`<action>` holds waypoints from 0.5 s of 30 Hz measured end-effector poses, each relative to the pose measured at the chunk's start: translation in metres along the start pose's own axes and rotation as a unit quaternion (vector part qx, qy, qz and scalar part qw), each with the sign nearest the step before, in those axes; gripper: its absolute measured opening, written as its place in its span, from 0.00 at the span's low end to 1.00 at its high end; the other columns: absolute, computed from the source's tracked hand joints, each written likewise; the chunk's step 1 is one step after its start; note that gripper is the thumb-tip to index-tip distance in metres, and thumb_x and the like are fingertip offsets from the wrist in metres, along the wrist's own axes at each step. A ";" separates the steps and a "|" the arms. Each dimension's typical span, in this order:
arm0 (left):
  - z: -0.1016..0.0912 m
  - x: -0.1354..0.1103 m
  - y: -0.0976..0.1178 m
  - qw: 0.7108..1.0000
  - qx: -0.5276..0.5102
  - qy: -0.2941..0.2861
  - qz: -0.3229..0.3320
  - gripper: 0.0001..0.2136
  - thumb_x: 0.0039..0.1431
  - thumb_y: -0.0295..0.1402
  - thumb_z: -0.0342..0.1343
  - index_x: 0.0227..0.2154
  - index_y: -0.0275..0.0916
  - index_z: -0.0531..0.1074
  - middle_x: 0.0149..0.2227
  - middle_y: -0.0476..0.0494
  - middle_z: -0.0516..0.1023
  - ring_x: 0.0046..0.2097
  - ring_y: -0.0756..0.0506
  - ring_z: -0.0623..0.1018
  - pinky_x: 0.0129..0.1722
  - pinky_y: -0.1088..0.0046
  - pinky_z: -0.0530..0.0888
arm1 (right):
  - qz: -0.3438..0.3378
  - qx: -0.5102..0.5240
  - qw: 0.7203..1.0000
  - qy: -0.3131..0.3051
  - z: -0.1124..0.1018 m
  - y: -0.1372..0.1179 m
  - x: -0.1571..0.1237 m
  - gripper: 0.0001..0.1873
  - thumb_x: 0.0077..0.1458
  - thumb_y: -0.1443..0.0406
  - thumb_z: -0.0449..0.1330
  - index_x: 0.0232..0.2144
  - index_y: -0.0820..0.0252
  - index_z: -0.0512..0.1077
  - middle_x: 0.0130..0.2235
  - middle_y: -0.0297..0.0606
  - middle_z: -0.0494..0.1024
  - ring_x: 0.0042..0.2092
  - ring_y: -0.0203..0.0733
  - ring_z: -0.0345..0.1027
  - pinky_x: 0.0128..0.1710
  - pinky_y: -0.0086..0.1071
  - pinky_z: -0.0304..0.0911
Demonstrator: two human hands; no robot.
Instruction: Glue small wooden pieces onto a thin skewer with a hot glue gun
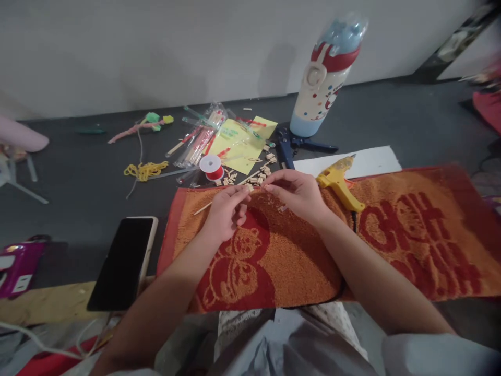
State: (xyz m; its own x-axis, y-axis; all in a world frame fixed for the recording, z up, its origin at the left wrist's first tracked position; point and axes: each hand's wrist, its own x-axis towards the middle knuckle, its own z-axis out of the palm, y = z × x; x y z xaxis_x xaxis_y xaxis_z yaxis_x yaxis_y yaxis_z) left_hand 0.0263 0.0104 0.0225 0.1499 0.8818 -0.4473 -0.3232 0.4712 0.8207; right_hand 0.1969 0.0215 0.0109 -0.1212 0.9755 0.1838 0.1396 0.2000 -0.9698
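My left hand is closed over the orange towel, pinching a small pale wooden piece between thumb and forefinger. To its right, my right hand has thumb and forefinger pressed together; what lies between them is too small to make out. Just beyond the fingertips, several short cut wooden pieces lie scattered on the dark table. A thin wooden stick shows beside my left hand. The spool of red thread stands behind that hand.
A yellow glue gun rests right of my right hand, near a white board. Blue-handled cutters lie before a tall bottle. Yellow paper, yellow string and a phone are farther left.
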 end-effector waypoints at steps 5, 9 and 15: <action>0.000 0.000 -0.001 0.999 0.033 -0.017 -0.010 0.12 0.45 0.36 0.65 0.26 0.37 0.69 0.23 0.54 0.70 0.15 0.59 0.61 0.09 0.84 0.56 | -0.051 0.004 0.999 0.001 -0.004 0.001 -0.003 0.02 0.51 0.65 0.65 0.29 0.58 0.76 0.33 0.35 0.79 0.36 0.35 0.72 0.37 0.32 0.69; 0.001 -0.001 -0.001 0.999 0.039 -0.027 0.002 0.11 0.45 0.36 0.65 0.26 0.37 0.69 0.23 0.54 0.70 0.14 0.59 0.62 0.08 0.83 0.56 | -0.002 0.095 0.995 -0.018 -0.001 -0.001 -0.005 0.06 0.49 0.63 0.67 0.29 0.59 0.76 0.29 0.32 0.78 0.30 0.32 0.71 0.31 0.29 0.71; 0.002 -0.005 -0.001 0.998 0.022 -0.049 0.014 0.10 0.46 0.35 0.66 0.26 0.37 0.71 0.22 0.54 0.70 0.14 0.58 0.62 0.08 0.83 0.56 | 0.010 0.156 0.987 -0.020 0.001 -0.008 -0.010 0.09 0.47 0.61 0.69 0.29 0.59 0.76 0.29 0.33 0.79 0.29 0.32 0.73 0.31 0.29 0.73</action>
State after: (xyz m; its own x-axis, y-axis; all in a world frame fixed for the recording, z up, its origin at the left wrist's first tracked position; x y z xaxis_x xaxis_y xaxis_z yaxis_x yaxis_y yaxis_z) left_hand 0.0283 0.0051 0.0246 0.2335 0.8915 -0.3883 -0.2878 0.4448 0.8481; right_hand 0.1963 0.0104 0.0171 -0.1610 0.9733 0.1635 -0.1673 0.1364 -0.9764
